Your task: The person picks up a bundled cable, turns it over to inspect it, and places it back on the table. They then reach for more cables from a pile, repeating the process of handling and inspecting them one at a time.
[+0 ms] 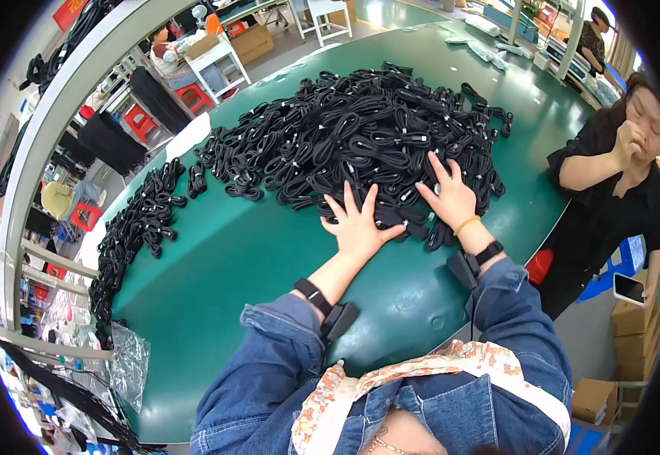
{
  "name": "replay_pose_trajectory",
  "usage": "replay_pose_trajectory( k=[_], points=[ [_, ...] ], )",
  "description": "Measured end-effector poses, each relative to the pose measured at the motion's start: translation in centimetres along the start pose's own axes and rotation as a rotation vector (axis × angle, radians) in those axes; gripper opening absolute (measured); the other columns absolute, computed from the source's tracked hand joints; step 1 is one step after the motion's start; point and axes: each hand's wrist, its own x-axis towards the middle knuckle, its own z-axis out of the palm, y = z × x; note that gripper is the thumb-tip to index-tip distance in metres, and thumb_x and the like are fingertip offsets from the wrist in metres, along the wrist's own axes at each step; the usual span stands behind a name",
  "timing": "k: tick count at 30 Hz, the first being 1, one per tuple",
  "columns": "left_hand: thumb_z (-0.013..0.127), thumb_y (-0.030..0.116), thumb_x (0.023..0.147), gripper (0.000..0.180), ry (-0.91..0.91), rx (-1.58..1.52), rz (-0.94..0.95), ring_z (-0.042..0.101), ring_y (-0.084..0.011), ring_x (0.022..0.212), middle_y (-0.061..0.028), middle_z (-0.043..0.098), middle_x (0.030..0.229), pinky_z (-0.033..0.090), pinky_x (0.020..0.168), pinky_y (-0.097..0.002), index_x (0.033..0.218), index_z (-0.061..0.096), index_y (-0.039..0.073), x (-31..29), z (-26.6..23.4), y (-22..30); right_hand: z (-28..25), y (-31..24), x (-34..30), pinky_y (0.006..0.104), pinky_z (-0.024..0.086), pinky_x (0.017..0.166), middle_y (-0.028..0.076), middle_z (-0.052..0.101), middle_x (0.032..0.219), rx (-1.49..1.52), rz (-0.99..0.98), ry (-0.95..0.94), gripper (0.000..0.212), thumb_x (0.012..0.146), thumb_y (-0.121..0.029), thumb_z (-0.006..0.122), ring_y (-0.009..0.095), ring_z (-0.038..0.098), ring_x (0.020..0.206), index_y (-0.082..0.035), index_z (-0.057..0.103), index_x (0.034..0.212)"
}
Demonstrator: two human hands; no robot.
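A large heap of coiled black cables (pixel 360 129) with small metal plugs lies on a green tabletop (pixel 231 318). At the heap's near edge my left hand (pixel 360 226) is open, its fingers spread over the cables and its palm toward the table. My right hand (pixel 453 199) is open too, with fingers spread on the heap's near right side. Neither hand grips a cable. Under the fingers, some cable bundles are partly hidden.
A second row of black cable bundles (pixel 136 220) runs along the table's left edge. A clear plastic bag (pixel 129 360) hangs near the lower left edge. At the right a person (pixel 603 174) in black stands beside the table, holding a phone (pixel 630 289). Cardboard boxes (pixel 633 341) are stacked behind.
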Motion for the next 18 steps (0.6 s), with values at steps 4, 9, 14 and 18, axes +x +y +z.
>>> replay_pose_trajectory(
  k=[4,9,14,18],
  points=[
    [0.066,0.061,0.051,0.095,0.033,-0.067,-0.033,0.007,-0.0497,0.121,-0.0167,0.005,0.138,0.019,0.083,-0.0686,0.130,0.024,0.030,0.9,1.1,1.2,0.3,1.0,1.9,0.0367,0.049,0.059,0.017,0.040,0.119,-0.150,0.042,-0.007,0.068,0.070,-0.046,0.058,0.034,0.059,0.073,-0.026,0.029,0.128],
    [0.068,0.048,0.058,0.092,0.177,-0.302,0.068,0.010,-0.0445,0.123,-0.0187,0.006,0.138,0.017,0.089,-0.0635,0.132,0.020,0.021,-0.7,1.4,-1.2,-1.4,0.9,-1.3,0.0379,0.049,0.059,0.016,0.040,0.118,-0.134,0.044,0.092,0.071,0.070,-0.044,0.059,0.034,0.058,0.073,-0.021,0.028,0.129],
    [0.067,0.028,0.068,0.082,0.336,-0.629,0.294,0.012,-0.0388,0.125,-0.0216,0.006,0.137,0.017,0.098,-0.0497,0.132,0.018,0.010,-3.3,1.2,-4.5,-4.4,2.3,-8.8,0.0374,0.048,0.057,0.015,0.040,0.117,-0.200,0.100,0.042,0.068,0.069,-0.041,0.060,0.032,0.058,0.072,-0.016,0.033,0.126],
    [0.060,0.016,0.073,0.070,0.274,-0.558,0.185,0.014,-0.0369,0.125,-0.0222,0.007,0.137,0.020,0.099,-0.0438,0.130,0.020,0.005,-6.6,-0.9,-10.4,-4.0,2.0,-10.7,0.0372,0.046,0.054,0.014,0.046,0.107,-0.211,0.068,0.064,0.054,0.069,-0.035,0.061,0.031,0.057,0.067,-0.012,0.043,0.114]
  ],
)
